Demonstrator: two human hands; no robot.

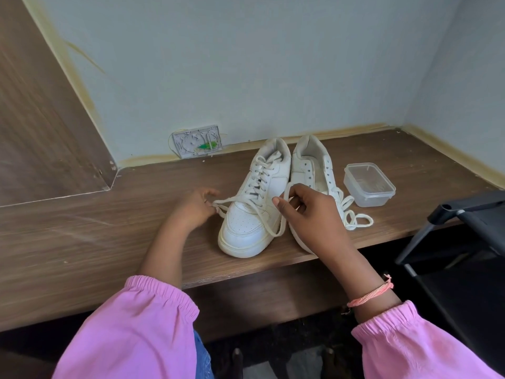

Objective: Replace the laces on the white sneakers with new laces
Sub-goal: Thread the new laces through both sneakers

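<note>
Two white sneakers stand side by side toward the back of the wooden surface (82, 220), toes pointing at its front edge. The left sneaker (251, 203) is laced along its eyelets, with both lace ends loose at the toe. The right sneaker (311, 165) shows bare eyelets, and a loose lace (355, 217) lies in a heap just beside it, near a clear plastic box (369, 184).

The left hand (195, 205) has its grip closed in a pinch on one lace end (218, 207) off the sneaker's left side. The right hand (308, 212) has its fingers curled round the other lace end (287, 192), lifted between the two sneakers.

Judging by the task, the step in hand is working this lace on the left sneaker. To do it well, both ends should be drawn with even tension so they come out level, and the flat lace kept untwisted at each crossing. The sneaker is unsupported, so a hard pull could drag it toward the front edge; short, steady pulls would suit better.
</note>
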